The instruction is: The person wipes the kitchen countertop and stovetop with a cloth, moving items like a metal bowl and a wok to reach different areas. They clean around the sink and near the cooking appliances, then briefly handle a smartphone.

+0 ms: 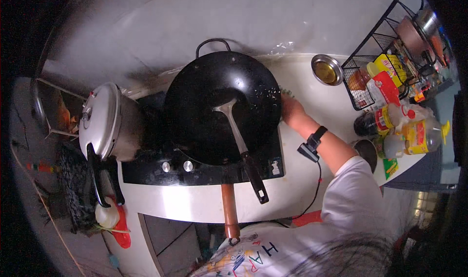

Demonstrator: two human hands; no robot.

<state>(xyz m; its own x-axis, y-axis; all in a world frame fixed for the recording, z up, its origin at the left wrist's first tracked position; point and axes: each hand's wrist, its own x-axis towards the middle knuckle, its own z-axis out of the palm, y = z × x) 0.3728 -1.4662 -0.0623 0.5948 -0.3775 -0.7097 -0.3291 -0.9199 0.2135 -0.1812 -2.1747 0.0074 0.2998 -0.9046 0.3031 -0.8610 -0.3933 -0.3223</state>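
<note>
Before me a black wok (204, 94) sits on the cooktop (272, 163), with small pale bits stuck to its right inner wall. A metal spatula (237, 131) rests in it, its black handle leaning over the front rim. My right hand (292, 110) is beside the wok's right edge, over the white counter. The rim hides its fingers, so whether they hold anything does not show. Something green and finely cut (287, 92) shows just beyond that hand. My left hand is out of view.
A pressure cooker (106, 123) stands left of the wok. To the right are a steel bowl of yellowish liquid (327, 70), a black wire rack (365, 63) with packets, a dark sauce bottle (376, 121) and an oil bottle (420, 136). The wok's wooden handle (230, 207) juts over the counter edge.
</note>
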